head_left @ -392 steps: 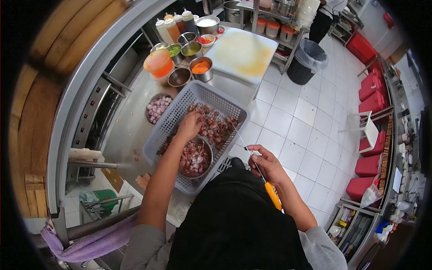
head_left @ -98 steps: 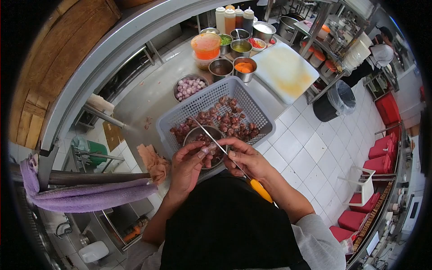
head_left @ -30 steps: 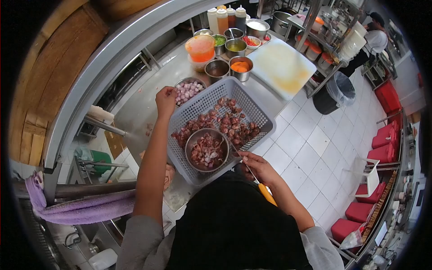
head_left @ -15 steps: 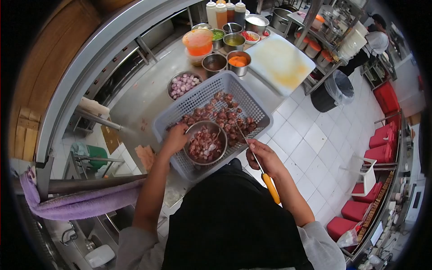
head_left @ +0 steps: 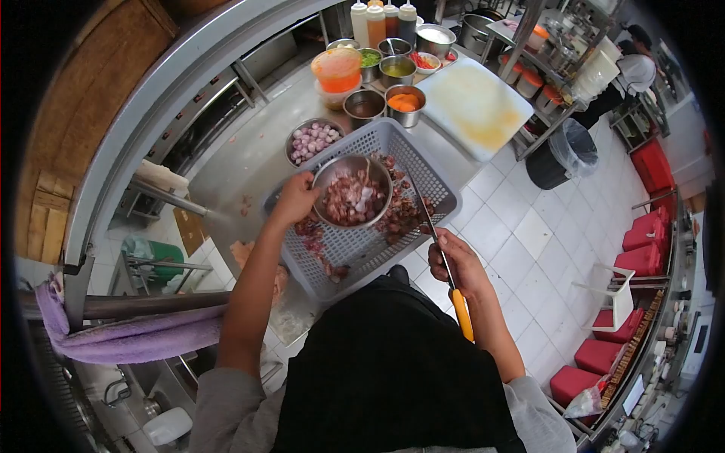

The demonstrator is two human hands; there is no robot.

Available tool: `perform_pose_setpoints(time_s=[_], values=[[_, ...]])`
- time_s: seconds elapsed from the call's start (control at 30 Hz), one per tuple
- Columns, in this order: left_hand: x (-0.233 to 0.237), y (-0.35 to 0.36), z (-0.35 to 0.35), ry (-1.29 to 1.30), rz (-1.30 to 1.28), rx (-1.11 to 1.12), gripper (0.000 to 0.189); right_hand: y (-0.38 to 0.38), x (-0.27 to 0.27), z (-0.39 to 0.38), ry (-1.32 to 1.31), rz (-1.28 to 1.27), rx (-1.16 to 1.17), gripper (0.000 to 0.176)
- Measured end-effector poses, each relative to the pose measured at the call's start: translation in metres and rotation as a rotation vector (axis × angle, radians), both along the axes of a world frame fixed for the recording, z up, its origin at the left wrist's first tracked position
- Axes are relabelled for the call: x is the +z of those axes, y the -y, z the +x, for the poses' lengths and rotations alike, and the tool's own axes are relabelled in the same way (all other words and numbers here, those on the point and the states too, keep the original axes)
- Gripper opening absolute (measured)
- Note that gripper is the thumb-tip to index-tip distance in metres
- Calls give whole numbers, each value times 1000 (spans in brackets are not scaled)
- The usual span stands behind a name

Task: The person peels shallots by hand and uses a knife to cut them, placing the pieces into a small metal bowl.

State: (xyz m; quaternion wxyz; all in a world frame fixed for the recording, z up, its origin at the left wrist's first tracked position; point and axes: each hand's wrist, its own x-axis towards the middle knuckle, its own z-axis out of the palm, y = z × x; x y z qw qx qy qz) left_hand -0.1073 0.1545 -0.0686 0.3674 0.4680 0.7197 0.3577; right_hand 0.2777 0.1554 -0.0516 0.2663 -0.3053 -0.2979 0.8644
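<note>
My left hand (head_left: 300, 198) grips the rim of a metal bowl (head_left: 320, 213) at its left side. Inside are reddish-purple pieces with pale ones among them, probably shallots and skins (head_left: 355, 198). The bowl is over a grey perforated plastic basket (head_left: 298, 266), where more reddish shallots or skins (head_left: 400, 219) lie, partly hidden by the bowl. My right hand (head_left: 462, 264) is closed around a long thin knife (head_left: 460, 311) with a yellow handle, held beside the basket's right edge. Its blade slants up over the basket, and the handle points back along my forearm.
Behind the basket stand a bowl of purple shallots (head_left: 314, 143), an orange-filled tub (head_left: 337, 72), metal pots (head_left: 365, 106) and squeeze bottles (head_left: 376, 26). A white cutting board (head_left: 477, 106) lies at the right. A black bin (head_left: 550, 167) and a person (head_left: 634, 75) are farther right.
My left hand has moved the bowl up and away from me, uncovering the basket's near part. My right hand has shifted slightly right with the knife, whose blade now stands differently angled.
</note>
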Motion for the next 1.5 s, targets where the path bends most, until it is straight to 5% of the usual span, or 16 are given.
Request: perform_pose_setpoints(time_s=[0.3,0.4,0.47,0.57,0.6,0.7,0.77,0.83,0.97,1.0,1.1,1.13,1.2,1.23,1.3,1.5], values=[[-27,41,-17,-6,-299,-324,20,4,0,-8,22,24,23,43],[-21,36,-25,-117,-426,-404,37,-2,-7,-4,-7,-11,29,38],[11,30,-7,-38,-629,-181,62,-3,-5,-5,-13,-7,28,38],[-67,24,-16,-383,-482,-273,87,-3,-5,-5,-27,-8,13,39],[-28,19,12,-312,-674,-256,98,-3,-5,-5,-33,-12,7,39],[-61,4,14,-74,-445,-80,90,1,-1,-8,20,3,-50,43],[-70,-16,9,87,-524,-105,86,3,-3,-5,8,-2,-61,43],[-24,-29,34,170,-502,-8,76,3,-4,-3,-6,-2,-53,43],[-32,-74,41,157,-300,-218,66,3,-4,3,21,17,-67,43],[-75,-99,23,191,-309,-274,64,2,-3,5,22,17,-72,43],[-32,-100,59,430,-397,-66,53,10,0,9,40,-7,-106,44],[-25,-100,60,426,-405,-80,53,11,0,12,40,-13,-122,44],[-10,-83,51,-153,-179,-490,46,12,1,13,42,18,-125,45],[-3,-74,49,-152,-183,-492,46,12,-1,15,42,13,-127,45],[7,-53,40,-385,-465,-664,36,10,-4,18,-16,2,-82,37],[-51,-10,-41,-386,-202,-441,27,1,-2,6,21,15,-96,39]])
